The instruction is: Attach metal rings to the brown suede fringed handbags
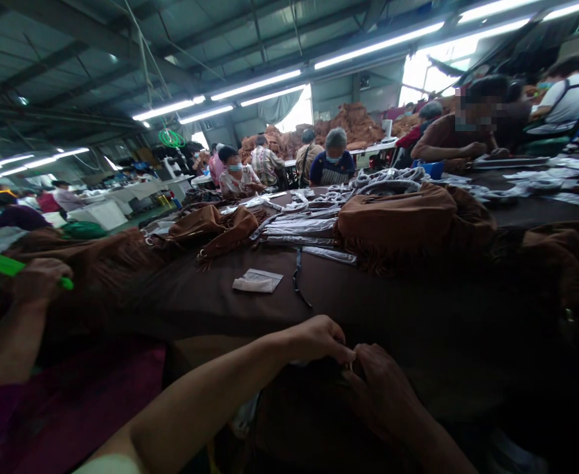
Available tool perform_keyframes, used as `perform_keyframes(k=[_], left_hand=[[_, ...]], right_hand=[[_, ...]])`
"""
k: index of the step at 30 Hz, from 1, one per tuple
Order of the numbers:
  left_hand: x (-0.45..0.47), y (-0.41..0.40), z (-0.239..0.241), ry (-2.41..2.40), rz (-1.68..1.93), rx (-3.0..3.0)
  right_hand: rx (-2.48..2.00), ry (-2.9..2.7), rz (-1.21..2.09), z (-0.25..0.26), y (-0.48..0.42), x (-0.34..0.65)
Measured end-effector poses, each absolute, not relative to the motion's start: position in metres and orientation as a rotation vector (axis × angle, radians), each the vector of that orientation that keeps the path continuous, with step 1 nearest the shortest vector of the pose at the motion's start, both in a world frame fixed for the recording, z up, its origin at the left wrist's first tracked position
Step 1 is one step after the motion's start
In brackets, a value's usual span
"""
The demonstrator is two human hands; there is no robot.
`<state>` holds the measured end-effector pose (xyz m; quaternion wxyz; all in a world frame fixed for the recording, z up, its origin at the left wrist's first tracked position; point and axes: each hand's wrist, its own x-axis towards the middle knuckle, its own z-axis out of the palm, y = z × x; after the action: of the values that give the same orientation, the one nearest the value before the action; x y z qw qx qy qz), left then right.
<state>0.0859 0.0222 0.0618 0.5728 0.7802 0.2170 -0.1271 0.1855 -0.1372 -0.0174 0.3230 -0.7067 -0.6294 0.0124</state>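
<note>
My left hand point(319, 339) and my right hand point(383, 388) meet at the near edge of the dark table point(417, 316). Both have their fingers pinched together on a dark brown piece of material point(313, 401) that lies under them. A small pale bit shows between the fingertips; I cannot make out what it is. The material is in shadow and its shape is hard to read.
A co-worker's hand point(39, 280) at the left holds a green tool point(7, 265). Brown fringed bags point(402, 220), silvery wrapped straps point(303, 227) and a small white packet point(258, 281) lie further back. Several people work at tables behind.
</note>
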Motion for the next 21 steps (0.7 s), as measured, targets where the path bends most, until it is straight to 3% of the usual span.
perform_keyframes(k=[8, 14, 21], left_hand=[[0.101, 0.035, 0.069, 0.48, -0.68, 1.864], [0.093, 0.025, 0.07, 0.55, -0.394, 1.839], [0.079, 0.008, 0.086, 0.596, -0.301, 2.262]], right_hand=[[-1.749, -1.829, 0.01, -0.018, -0.138, 0.18], [-1.768, -1.691, -0.089, -0.027, -0.138, 0.183], [-1.813, -1.68, -0.092, -0.03, -0.142, 0.181]])
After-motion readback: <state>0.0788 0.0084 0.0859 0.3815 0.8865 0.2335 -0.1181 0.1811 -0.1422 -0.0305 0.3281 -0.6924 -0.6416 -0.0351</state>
